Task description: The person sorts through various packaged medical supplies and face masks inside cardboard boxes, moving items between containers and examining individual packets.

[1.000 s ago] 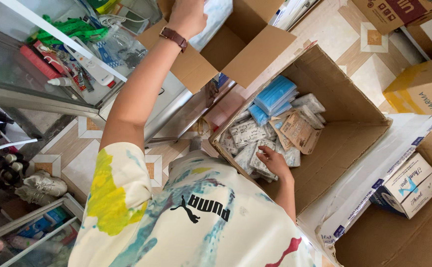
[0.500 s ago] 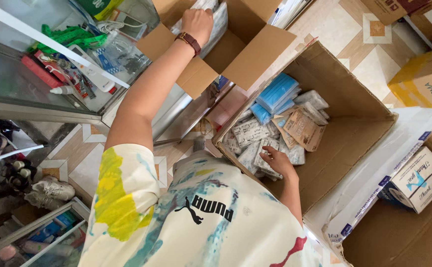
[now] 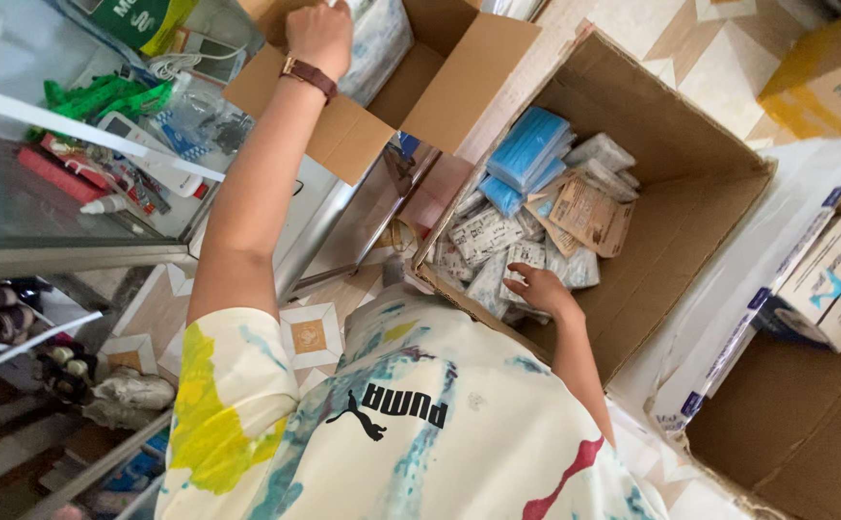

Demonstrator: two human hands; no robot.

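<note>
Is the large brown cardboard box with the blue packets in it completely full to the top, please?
No, the large brown cardboard box holds blue packets and white packets only at one end, with bare cardboard showing beside them.

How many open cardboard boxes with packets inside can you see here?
2. The big open box on the floor holds blue and clear packets, with the right hand inside; the smaller box sits above, at the left hand. Others may be out of frame.

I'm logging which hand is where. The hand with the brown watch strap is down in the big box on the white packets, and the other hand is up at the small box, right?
No, it is reversed. In the head view the left hand, with the watch strap, is up at the small box; the right hand rests on the white packets in the big box.
</note>
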